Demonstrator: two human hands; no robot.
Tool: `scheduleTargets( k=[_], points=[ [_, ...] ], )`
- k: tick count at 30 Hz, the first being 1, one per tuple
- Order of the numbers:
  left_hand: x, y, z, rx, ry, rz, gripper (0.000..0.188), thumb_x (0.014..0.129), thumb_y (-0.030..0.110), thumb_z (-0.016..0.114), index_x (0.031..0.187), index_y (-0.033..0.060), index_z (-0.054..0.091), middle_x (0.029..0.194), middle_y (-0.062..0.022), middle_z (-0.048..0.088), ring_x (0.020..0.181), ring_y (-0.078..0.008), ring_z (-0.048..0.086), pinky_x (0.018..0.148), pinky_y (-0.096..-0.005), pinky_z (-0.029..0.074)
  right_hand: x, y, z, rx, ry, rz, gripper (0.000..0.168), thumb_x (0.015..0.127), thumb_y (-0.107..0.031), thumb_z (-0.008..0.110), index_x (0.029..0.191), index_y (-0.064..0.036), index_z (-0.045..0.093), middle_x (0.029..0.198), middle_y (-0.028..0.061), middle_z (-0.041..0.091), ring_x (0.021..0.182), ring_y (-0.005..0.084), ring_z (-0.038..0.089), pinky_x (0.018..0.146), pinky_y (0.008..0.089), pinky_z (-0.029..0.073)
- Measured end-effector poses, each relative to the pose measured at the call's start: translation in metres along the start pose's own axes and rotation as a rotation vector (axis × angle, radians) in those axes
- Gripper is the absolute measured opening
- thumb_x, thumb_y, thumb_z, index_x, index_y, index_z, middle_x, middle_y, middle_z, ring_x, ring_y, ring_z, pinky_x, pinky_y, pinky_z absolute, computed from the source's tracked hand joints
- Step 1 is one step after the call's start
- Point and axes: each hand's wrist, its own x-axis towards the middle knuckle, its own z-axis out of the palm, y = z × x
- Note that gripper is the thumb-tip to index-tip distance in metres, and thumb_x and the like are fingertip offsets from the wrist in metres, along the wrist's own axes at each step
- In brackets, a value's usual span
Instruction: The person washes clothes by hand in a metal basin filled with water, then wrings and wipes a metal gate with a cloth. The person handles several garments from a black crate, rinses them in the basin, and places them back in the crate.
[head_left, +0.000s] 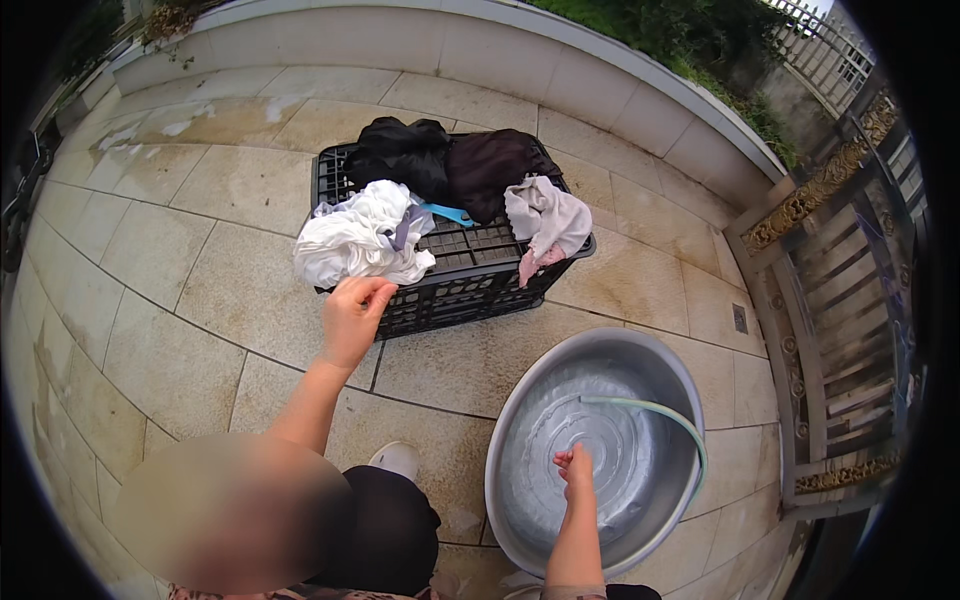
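My left hand (355, 311) is at the near left edge of the black plastic crate (480, 281), beside a bundle of white cloth (360, 236); its fingers are curled, and whether they pinch the cloth is unclear. Over the large grey basin (517, 405) is my right hand (576, 466), fingers partly bent, nothing seen in it. A pale green hose (675, 414) hangs over the basin's right rim, its end inside above what looks like water. Black cloth (401, 150), dark brown cloth (487, 171), a light grey cloth (551, 214) and a blue plastic handle (448, 214) lie on the crate.
Stone paving (225, 262) surrounds the crate and basin, with wet patches at the upper left. A low wall (495, 52) curves behind. At the right stands a metal gate (795, 330) with gold ornament. A small drain cover (739, 318) lies near it.
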Motion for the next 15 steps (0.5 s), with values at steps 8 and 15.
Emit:
scheduleTargets(
  k=[8, 15],
  points=[
    [0.077, -0.021, -0.038, 0.746, -0.217, 0.087, 0.070, 0.048, 0.035, 0.079, 0.109, 0.0149, 0.052, 0.119, -0.0108, 0.047, 0.105, -0.0298, 0.048, 0.079, -0.0492, 0.040, -0.036, 0.084, -0.051, 0.030, 0.039, 0.302, 0.008, 0.085, -0.018, 0.045, 0.090, -0.012, 0.046, 0.074, 0.0031, 0.056, 0.065, 0.0142, 0.056, 0.055, 0.0316, 0.044],
    [0.093, -0.024, -0.036, 0.369, -0.046, -0.040, 0.045, 0.054, 0.024, 0.074, 0.091, 0.0063, 0.055, 0.075, -0.0103, 0.062, 0.071, -0.0239, 0.061, 0.067, -0.0351, 0.047, -0.051, 0.108, -0.062, 0.101, -0.085, 0.303, 0.009, 0.084, -0.016, 0.048, 0.090, -0.009, 0.048, 0.071, 0.0046, 0.057, 0.057, 0.0158, 0.057, 0.049, 0.0301, 0.048]
  ],
)
